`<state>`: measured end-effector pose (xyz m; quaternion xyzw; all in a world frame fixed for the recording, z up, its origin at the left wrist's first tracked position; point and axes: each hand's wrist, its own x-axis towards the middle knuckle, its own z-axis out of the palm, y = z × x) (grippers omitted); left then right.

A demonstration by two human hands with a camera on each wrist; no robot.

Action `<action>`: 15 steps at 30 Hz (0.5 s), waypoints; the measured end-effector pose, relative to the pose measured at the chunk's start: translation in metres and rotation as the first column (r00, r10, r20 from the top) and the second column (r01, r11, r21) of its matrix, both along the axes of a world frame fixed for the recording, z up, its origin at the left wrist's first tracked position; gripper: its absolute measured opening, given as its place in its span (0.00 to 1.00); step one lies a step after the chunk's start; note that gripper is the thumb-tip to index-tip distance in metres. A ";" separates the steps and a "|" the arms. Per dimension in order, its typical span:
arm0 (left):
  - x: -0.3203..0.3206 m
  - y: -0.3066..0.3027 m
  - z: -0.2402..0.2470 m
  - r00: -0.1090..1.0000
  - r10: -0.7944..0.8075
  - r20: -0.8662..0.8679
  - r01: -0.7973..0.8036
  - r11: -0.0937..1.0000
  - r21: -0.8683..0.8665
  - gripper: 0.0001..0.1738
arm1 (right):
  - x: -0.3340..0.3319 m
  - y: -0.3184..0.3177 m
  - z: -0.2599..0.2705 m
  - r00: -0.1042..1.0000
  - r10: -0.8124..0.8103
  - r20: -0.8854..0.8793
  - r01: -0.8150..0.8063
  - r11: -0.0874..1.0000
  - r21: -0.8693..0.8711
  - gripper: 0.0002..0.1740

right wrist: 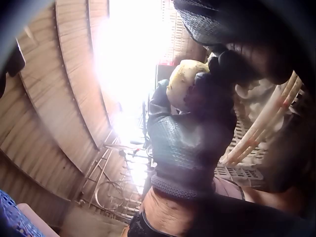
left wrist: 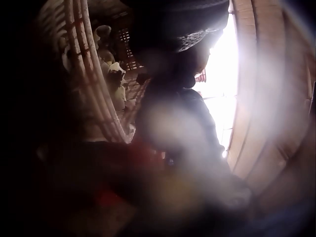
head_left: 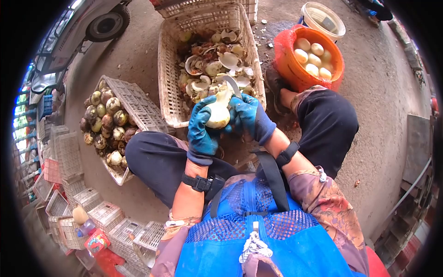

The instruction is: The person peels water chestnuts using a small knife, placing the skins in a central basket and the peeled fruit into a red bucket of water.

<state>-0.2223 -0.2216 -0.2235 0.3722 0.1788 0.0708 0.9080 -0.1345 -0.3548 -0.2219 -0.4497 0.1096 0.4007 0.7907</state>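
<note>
In the head view my left hand [head_left: 203, 129], in a blue-green work glove, grips a round pale vegetable [head_left: 218, 116] whose skin is partly off. My gloved right hand [head_left: 251, 117] holds a knife with a curved blade [head_left: 233, 86] against its far side; the handle is hidden in the fist. A strip of pale peel stands up near the blade. The right wrist view shows the vegetable [right wrist: 186, 84] in the left glove's fingers, with the right glove [right wrist: 202, 22] close above. In the left wrist view the work is dark and blurred.
Just beyond the hands stands a crate [head_left: 166, 92] full of peelings. Unpeeled brownish-green vegetables [head_left: 110, 115] fill a tilted crate at left. Peeled ones [head_left: 314, 60] lie in an orange tub [head_left: 339, 60] at right, with a white bucket [head_left: 341, 27] behind. Stacked crates [head_left: 106, 214] stand lower left.
</note>
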 end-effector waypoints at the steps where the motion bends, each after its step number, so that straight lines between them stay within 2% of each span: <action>1: -0.001 0.000 -0.002 1.000 0.003 0.007 -0.003 0.998 -0.065 0.26 | 0.002 -0.001 0.006 1.000 -0.017 0.003 0.017 0.999 -0.050 0.10; 2: -0.002 0.000 -0.004 1.000 0.008 0.014 -0.006 0.992 -0.129 0.26 | 0.005 -0.001 0.009 0.999 -0.033 0.008 0.034 0.994 -0.100 0.10; 3: -0.001 -0.001 -0.001 1.000 0.017 0.001 -0.017 0.982 -0.190 0.25 | 0.012 0.000 0.000 0.998 -0.028 0.064 0.033 0.997 -0.074 0.10; 5: -0.001 -0.005 0.007 0.999 0.035 -0.026 -0.042 0.950 -0.308 0.25 | 0.012 -0.006 -0.014 0.981 -0.054 0.188 0.081 0.986 -0.144 0.10; 7: -0.001 0.000 0.003 0.996 0.075 -0.049 -0.086 0.948 -0.305 0.24 | 0.008 -0.006 -0.015 0.941 -0.032 0.338 0.100 0.977 -0.186 0.12; 10: 0.001 0.005 -0.003 0.984 0.149 -0.095 -0.168 0.953 -0.252 0.22 | -0.007 -0.004 -0.007 0.807 0.065 0.587 0.085 0.971 -0.224 0.16; 11: 0.004 0.006 -0.005 0.977 0.181 -0.113 -0.204 0.948 -0.243 0.22 | -0.013 -0.008 0.003 0.735 0.205 0.646 0.026 0.944 -0.329 0.16; 13: 0.008 0.006 -0.007 0.961 0.233 -0.151 -0.266 0.927 -0.264 0.20 | -0.023 -0.010 0.015 0.506 0.483 0.715 0.085 0.797 -0.598 0.18; 14: 0.007 0.006 -0.008 0.952 0.254 -0.171 -0.292 0.921 -0.259 0.19 | -0.027 -0.010 0.017 0.381 0.616 0.690 0.146 0.696 -0.703 0.19; 15: 0.006 0.006 -0.011 0.942 0.275 -0.191 -0.318 0.913 -0.254 0.19 | -0.032 -0.010 0.014 0.196 0.633 0.749 0.267 0.701 -0.662 0.26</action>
